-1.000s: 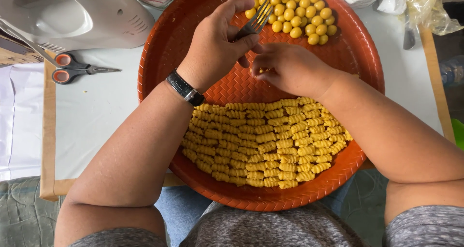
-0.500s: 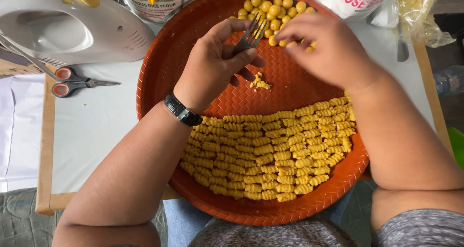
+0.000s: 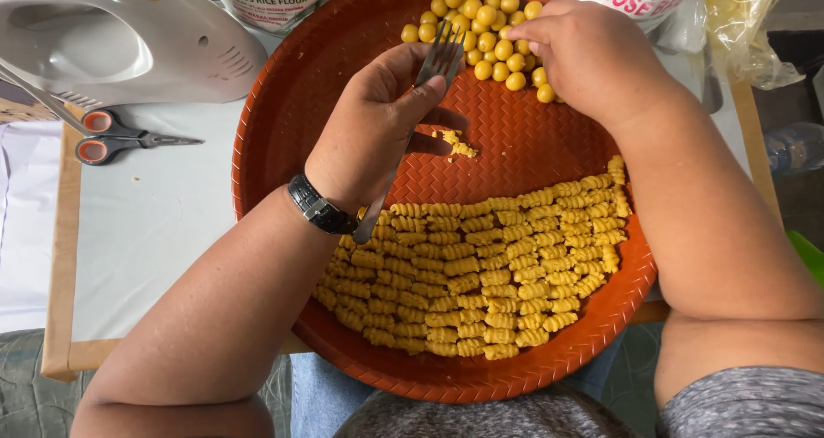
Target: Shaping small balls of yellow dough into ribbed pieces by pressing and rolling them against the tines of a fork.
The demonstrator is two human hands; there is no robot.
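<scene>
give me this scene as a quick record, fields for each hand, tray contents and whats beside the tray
left hand: the left hand holds a metal fork, tines up, over the tray
right hand: the right hand rests fingertips on the pile of yellow dough balls
tray: round orange woven tray
tray near side: rows of ridged dough curls
tray middle: small dough scrap
beside tray: scissors and a white hand mixer on the table
wrist: black watch on the left

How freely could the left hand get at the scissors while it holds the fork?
Probably not freely: the left hand is closed around the fork. The scissors lie uncovered on the table beside the tray.
</scene>
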